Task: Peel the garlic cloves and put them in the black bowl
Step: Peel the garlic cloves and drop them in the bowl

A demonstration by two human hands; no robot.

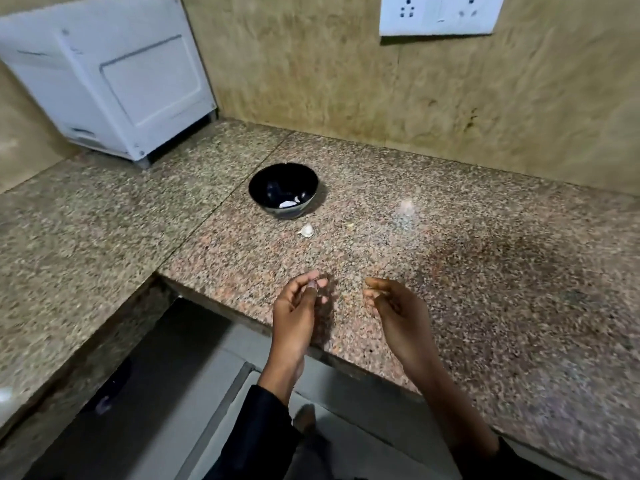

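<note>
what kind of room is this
Most likely a home kitchen: an L-shaped speckled granite counter, a white appliance in the corner, wall sockets, and a black bowl with a garlic clove beside it.

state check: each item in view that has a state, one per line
black bowl: upright on the counter, a few white pieces inside
garlic clove: loose on the counter just in front of the bowl, untouched
left hand: fingertips pinch a small piece, too small to identify
right hand: fingers loosely curled, holds nothing
wall socket: nothing plugged in
</note>
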